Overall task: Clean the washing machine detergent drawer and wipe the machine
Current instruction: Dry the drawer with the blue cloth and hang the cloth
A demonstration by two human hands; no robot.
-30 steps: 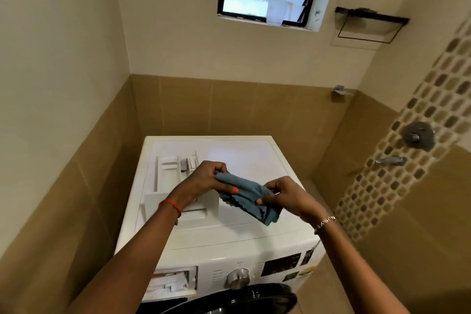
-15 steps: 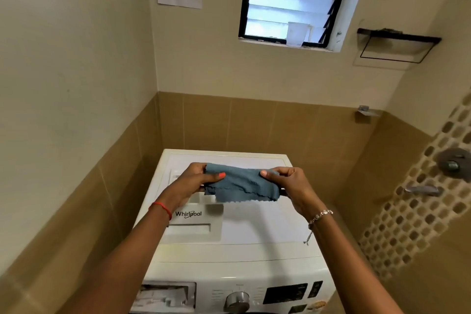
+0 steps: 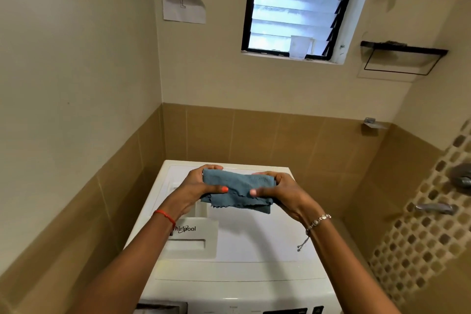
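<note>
Matt blue microfibre cloth (image 3: 238, 190) with pinked edges; smooth, glossy white plastic washing machine (image 3: 254, 250); glazed tan wall tiles (image 3: 280, 135); curling paper sheet (image 3: 182, 1).

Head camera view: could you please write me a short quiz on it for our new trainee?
1. True or false: the blue cloth lies flat on the washing machine.
2. Where is the detergent drawer? A: on top of the machine. B: pushed into its slot. C: on the wall shelf.
3. Fill in: a plastic ___ stands on the window sill.
Key: 1 false, the left hand and the right hand hold it up by its ends; 2 A; 3 cup.
</note>
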